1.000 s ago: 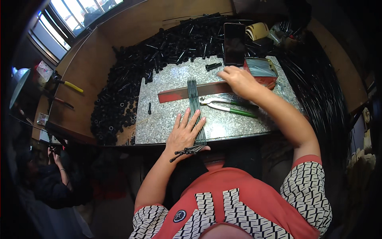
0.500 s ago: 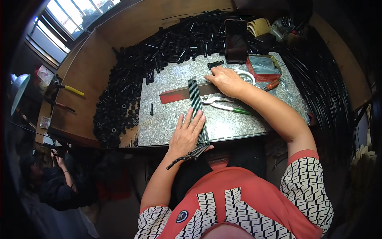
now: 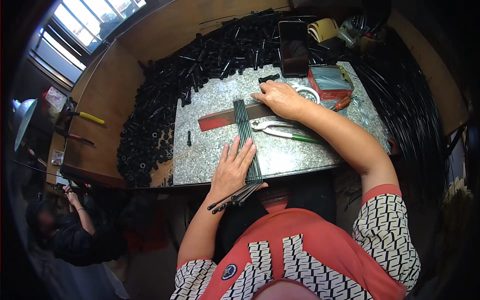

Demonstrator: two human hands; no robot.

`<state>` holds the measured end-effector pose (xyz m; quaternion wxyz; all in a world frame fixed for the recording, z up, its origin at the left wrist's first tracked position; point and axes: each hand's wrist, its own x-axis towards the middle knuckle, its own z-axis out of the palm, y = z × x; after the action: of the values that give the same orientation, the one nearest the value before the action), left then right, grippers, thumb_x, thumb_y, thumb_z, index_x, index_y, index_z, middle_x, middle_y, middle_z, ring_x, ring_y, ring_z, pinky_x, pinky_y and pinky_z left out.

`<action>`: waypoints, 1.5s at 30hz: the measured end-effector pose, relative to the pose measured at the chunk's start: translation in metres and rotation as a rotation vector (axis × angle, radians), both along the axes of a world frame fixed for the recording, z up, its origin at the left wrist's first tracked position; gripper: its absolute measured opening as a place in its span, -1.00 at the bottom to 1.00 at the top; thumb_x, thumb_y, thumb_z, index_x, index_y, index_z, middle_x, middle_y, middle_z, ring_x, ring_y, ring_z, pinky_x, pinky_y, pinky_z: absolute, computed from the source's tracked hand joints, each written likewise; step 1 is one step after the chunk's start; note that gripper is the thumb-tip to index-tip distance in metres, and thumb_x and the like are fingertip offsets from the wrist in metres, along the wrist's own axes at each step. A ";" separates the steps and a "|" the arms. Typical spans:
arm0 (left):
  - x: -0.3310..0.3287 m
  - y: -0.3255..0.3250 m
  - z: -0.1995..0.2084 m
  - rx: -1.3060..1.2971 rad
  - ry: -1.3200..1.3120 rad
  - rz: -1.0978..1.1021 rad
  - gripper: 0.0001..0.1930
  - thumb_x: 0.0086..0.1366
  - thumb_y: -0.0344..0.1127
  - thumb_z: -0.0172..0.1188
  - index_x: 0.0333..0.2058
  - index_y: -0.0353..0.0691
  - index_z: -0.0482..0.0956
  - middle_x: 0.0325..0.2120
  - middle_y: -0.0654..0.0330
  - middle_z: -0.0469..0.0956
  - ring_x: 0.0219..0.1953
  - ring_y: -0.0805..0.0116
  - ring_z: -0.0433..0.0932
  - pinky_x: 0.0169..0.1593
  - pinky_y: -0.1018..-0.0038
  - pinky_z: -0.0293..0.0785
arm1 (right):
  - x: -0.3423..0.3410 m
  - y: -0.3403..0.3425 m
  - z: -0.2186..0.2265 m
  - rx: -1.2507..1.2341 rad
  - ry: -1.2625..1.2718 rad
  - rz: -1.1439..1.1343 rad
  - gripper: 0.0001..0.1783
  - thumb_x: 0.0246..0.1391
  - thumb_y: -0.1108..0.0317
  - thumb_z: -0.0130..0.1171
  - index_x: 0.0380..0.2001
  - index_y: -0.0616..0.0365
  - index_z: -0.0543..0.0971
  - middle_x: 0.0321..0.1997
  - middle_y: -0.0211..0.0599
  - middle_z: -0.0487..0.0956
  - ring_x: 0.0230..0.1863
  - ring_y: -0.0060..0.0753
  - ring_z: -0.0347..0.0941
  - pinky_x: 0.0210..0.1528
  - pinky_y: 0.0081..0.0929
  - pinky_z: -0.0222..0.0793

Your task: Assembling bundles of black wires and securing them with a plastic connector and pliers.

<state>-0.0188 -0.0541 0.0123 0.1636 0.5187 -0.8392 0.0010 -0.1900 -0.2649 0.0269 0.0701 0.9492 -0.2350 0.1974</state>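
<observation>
A bundle of thin dark rods (image 3: 243,125) crosses a dark metal bar with a red end (image 3: 212,122) on the speckled stone board. My left hand (image 3: 232,165) holds the bundle near the board's front edge, fingers extended over it and thumb tip showing at its right side. Thick black rod ends (image 3: 230,197) fan out past the edge. Over the bar's right part, my right hand (image 3: 284,100) is closed with its fingers bent; what they hold is hidden. Just beyond its fingers lies a black tubular part (image 3: 269,79). Pincers with green handles (image 3: 280,131) lie below it.
Piles of small black parts (image 3: 170,85) ring the stone board (image 3: 195,167). A phone (image 3: 293,50) stands behind, beside a red box of thin pins (image 3: 331,82). A white ring (image 3: 309,93) and orange-handled screwdriver (image 3: 341,103) lie right. Another person (image 3: 67,225) sits far left.
The view has shifted slightly. The black rod ends past the board's edge have spread a little wider. Both hands keep nearly the same place.
</observation>
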 end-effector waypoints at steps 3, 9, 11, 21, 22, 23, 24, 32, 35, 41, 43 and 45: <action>0.000 -0.001 0.000 0.010 -0.005 0.004 0.01 -0.14 0.20 0.38 0.21 -0.27 0.20 0.25 0.01 0.17 0.33 -0.06 0.01 0.30 -0.01 -0.01 | 0.003 -0.002 0.002 -0.011 0.020 0.002 -0.65 0.02 0.39 -0.01 -0.10 0.06 0.56 -0.30 -0.17 0.47 -0.19 -0.18 0.44 -0.16 -0.27 0.41; 0.000 -0.002 0.001 0.016 0.008 -0.003 0.01 -0.14 0.21 0.37 0.20 -0.28 0.21 0.25 0.01 0.16 0.33 -0.08 0.01 0.30 -0.02 -0.01 | 0.000 -0.013 0.000 -0.028 0.007 0.043 -0.68 0.01 0.43 0.00 -0.12 0.15 0.53 -0.31 -0.15 0.44 -0.20 -0.16 0.42 -0.14 -0.27 0.39; 0.001 -0.002 0.002 0.046 0.006 -0.007 -0.03 -0.07 0.25 0.28 0.20 -0.30 0.22 0.27 0.02 0.12 0.33 -0.09 -0.02 0.28 -0.07 -0.02 | -0.001 -0.013 0.002 -0.007 -0.014 0.045 -0.73 0.01 0.45 -0.01 -0.18 0.20 0.51 -0.30 -0.13 0.44 -0.19 -0.14 0.42 -0.13 -0.26 0.39; 0.000 -0.002 0.004 0.076 0.010 -0.008 -0.01 -0.09 0.26 0.28 0.21 -0.28 0.20 0.28 0.03 0.11 0.34 -0.08 -0.03 0.30 -0.06 -0.05 | -0.008 -0.016 0.011 0.123 0.060 0.100 -0.88 -0.06 0.52 0.01 -0.39 0.31 0.47 -0.31 -0.08 0.45 -0.16 -0.06 0.45 -0.12 -0.22 0.38; 0.001 -0.003 0.003 0.064 0.025 -0.019 0.00 -0.10 0.27 0.28 0.20 -0.28 0.20 0.27 0.02 0.12 0.33 -0.09 -0.02 0.29 -0.07 -0.05 | -0.008 -0.016 0.010 0.122 0.059 0.104 -0.89 -0.06 0.52 0.01 -0.41 0.31 0.47 -0.32 -0.08 0.46 -0.18 -0.06 0.45 -0.13 -0.21 0.39; 0.002 -0.002 0.002 0.051 0.040 -0.028 0.01 -0.12 0.28 0.28 0.20 -0.29 0.20 0.26 0.01 0.13 0.33 -0.10 -0.02 0.29 -0.07 -0.04 | -0.007 -0.015 0.011 0.123 0.058 0.104 -0.89 -0.06 0.52 0.01 -0.41 0.31 0.47 -0.32 -0.08 0.46 -0.18 -0.06 0.45 -0.13 -0.21 0.39; 0.002 -0.002 0.003 0.053 0.039 -0.027 0.01 -0.12 0.28 0.28 0.20 -0.29 0.20 0.26 0.01 0.13 0.33 -0.10 -0.02 0.29 -0.07 -0.04 | -0.007 -0.012 0.012 0.130 0.054 0.079 -0.89 -0.06 0.52 0.01 -0.42 0.31 0.48 -0.32 -0.09 0.46 -0.19 -0.05 0.46 -0.15 -0.20 0.40; 0.001 -0.002 0.004 0.057 0.027 -0.008 0.05 -0.18 0.25 0.36 0.22 -0.23 0.16 0.25 0.02 0.17 0.34 -0.09 -0.01 0.31 -0.03 -0.05 | -0.003 -0.014 0.013 0.129 0.051 0.071 -0.86 -0.07 0.49 0.05 -0.39 0.25 0.54 -0.32 -0.13 0.45 -0.21 -0.09 0.47 -0.18 -0.23 0.42; -0.001 -0.003 0.005 0.068 0.024 0.004 0.04 -0.16 0.24 0.37 0.22 -0.22 0.17 0.24 0.03 0.18 0.33 -0.09 0.00 0.32 -0.01 -0.06 | -0.003 -0.019 0.008 0.079 0.011 0.114 -0.78 -0.07 0.47 0.07 -0.29 0.19 0.58 -0.31 -0.16 0.44 -0.17 -0.14 0.46 -0.17 -0.28 0.41; 0.000 -0.003 0.004 0.045 0.033 -0.005 0.02 -0.15 0.25 0.36 0.21 -0.23 0.19 0.24 0.02 0.20 0.33 -0.10 0.01 0.31 -0.02 -0.06 | -0.004 -0.023 0.009 0.128 -0.044 0.171 -0.79 -0.04 0.45 0.03 -0.32 0.18 0.60 -0.26 -0.16 0.44 -0.10 -0.14 0.43 -0.07 -0.27 0.39; 0.001 -0.003 0.003 0.045 0.033 -0.002 0.03 -0.15 0.25 0.35 0.22 -0.23 0.19 0.24 0.02 0.19 0.33 -0.10 0.01 0.31 -0.03 -0.06 | -0.003 -0.019 0.015 0.189 0.040 0.155 -0.76 -0.03 0.46 0.03 -0.28 0.16 0.61 -0.27 -0.17 0.44 -0.09 -0.14 0.43 -0.07 -0.26 0.39; 0.001 -0.003 0.002 0.044 0.033 -0.001 0.03 -0.15 0.26 0.35 0.22 -0.23 0.19 0.24 0.02 0.19 0.33 -0.11 0.01 0.31 -0.03 -0.06 | -0.004 -0.019 0.020 0.197 0.070 0.154 -0.74 -0.03 0.47 0.03 -0.25 0.15 0.61 -0.27 -0.18 0.44 -0.09 -0.15 0.43 -0.06 -0.26 0.38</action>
<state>-0.0183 -0.0572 0.0146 0.1660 0.5219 -0.8363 -0.0261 -0.1937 -0.2842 0.0470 -0.0306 0.9730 -0.1770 0.1449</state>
